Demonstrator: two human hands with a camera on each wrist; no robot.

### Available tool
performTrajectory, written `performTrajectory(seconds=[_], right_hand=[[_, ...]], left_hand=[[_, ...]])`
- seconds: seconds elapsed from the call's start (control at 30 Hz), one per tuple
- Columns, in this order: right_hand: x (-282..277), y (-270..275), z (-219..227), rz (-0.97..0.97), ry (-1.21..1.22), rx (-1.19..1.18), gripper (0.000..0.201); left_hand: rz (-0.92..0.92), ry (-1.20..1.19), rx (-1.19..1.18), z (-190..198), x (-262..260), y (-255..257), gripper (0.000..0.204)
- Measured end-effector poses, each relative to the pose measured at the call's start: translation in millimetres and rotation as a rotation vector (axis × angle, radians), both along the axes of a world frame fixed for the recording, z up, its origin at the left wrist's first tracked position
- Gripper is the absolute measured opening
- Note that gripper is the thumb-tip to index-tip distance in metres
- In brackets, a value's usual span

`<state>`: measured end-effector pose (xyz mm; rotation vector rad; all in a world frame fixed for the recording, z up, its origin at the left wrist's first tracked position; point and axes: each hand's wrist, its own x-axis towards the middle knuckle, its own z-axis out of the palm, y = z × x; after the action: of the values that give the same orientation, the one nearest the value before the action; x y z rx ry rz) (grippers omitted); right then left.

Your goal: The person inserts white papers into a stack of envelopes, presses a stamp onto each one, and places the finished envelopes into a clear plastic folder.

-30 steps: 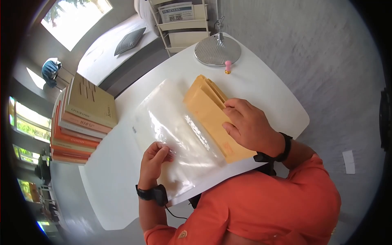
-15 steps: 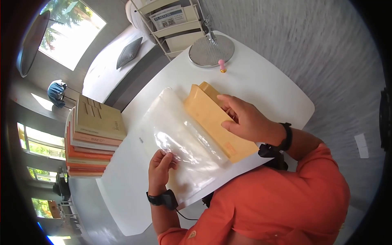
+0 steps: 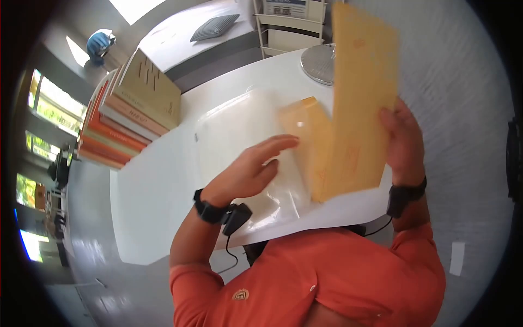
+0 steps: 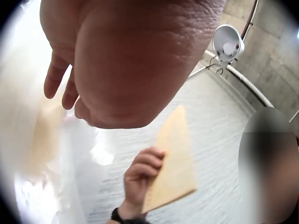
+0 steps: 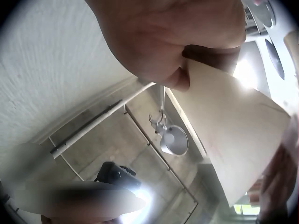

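In the head view my right hand (image 3: 406, 139) holds a tan paper envelope (image 3: 359, 103) by its right edge, raised above the table and slightly blurred. Thumb and fingers pinch the same envelope (image 5: 233, 126) in the right wrist view. A second tan envelope (image 3: 308, 122) lies on the table, partly covered by the raised one. My left hand (image 3: 245, 171) has its fingers extended over a glossy clear plastic sleeve (image 3: 229, 125), fingertips near the lying envelope. That hand (image 4: 126, 60) fills the top of the left wrist view and grips nothing.
All this is on a white table (image 3: 147, 201). A stack of books (image 3: 131, 109) stands at its left, and a round metal lamp base (image 3: 317, 65) at the back, partly behind the raised envelope. A shelf rack (image 3: 289, 38) stands beyond the table.
My right hand has lifted an envelope off the pile and swung it up to the right. My left hand has moved from the sleeve's lower left toward the envelopes, its fingers straightening.
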<state>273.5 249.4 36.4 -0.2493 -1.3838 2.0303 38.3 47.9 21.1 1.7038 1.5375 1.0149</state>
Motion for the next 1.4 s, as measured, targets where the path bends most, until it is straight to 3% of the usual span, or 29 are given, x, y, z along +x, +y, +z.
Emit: performTrajectory(seconds=[0.1,0.17,0.2,0.27,0.3,0.37,0.4,0.47,0.53,0.63,0.83,0.9,1.07,1.13,1.27,1.33,1.4], right_hand=[[-29.9,-33.4,-3.8,0.277,-0.021,-0.046,0.036],[-53.2,-37.4,-33.2,0.344,-0.032,-0.091,0.035],[-66.1,-31.7,-53.9,0.377,-0.078,-0.178,0.035],[-77.3,-28.3,-73.8,0.413,-0.122,-0.269,0.034],[-78.6,-27.4,-78.2,0.331,-0.18,-0.246,0.034],[-80.6,-25.5,-86.8,0.257,-0.238,-0.224,0.034],[-80.4,-25.6,-91.6,0.213,-0.268,-0.166,0.032],[-81.6,-25.8,-99.6,0.165,-0.293,-0.108,0.031],[-82.5,-26.3,-105.9,0.08,-0.389,0.133,0.03],[-85.3,-27.5,-116.8,0.053,-0.416,0.23,0.029],[-83.3,-30.8,-111.7,0.063,-0.404,0.119,0.028],[-82.0,-29.7,-107.9,0.061,-0.403,0.109,0.029],[-91.8,-30.8,-90.2,0.072,-0.382,0.151,0.028],[-99.2,-37.6,-74.7,0.165,-0.43,0.301,0.026],[-119.9,-48.7,-58.8,0.344,-0.696,0.255,0.024],[-129.7,-56.8,-67.5,0.528,-0.588,-0.021,0.023],[-132.3,-62.6,-66.7,0.567,-0.611,-0.07,0.024]], left_hand=[[-0.04,0.167,-0.079,-23.5,7.3,9.5,0.046],[0.003,-0.086,0.055,-32.1,10.4,3.7,0.043],[0.01,-0.086,0.056,-31.1,6.9,0.6,0.043],[0.131,0.171,-0.013,-27.5,-9.5,-11.7,0.041],[0.137,0.172,-0.016,-30.1,-17.7,-20.5,0.041],[0.145,0.648,0.075,-41.3,-29.8,-37.1,0.045],[0.135,0.713,0.091,-42.8,-28.7,-42.0,0.049],[0.137,0.732,0.123,-44.1,-24.0,-45.7,0.045],[0.13,0.754,0.163,-43.0,-24.8,-44.5,0.041],[0.082,0.773,0.173,-44.7,-31.2,-41.0,0.029],[0.062,0.827,0.212,-33.0,-36.2,-47.2,0.025],[0.147,0.872,0.253,-20.1,-28.7,-49.5,0.021],[0.15,0.867,0.375,-15.1,-23.7,-43.5,0.016],[0.171,0.867,0.421,-15.0,-19.9,-37.9,0.016],[0.148,0.796,0.486,-16.1,-14.1,-23.0,0.02],[0.208,0.769,0.495,-11.9,-12.0,-17.5,0.025],[0.357,0.752,0.471,-8.4,-21.8,-31.4,0.045]])
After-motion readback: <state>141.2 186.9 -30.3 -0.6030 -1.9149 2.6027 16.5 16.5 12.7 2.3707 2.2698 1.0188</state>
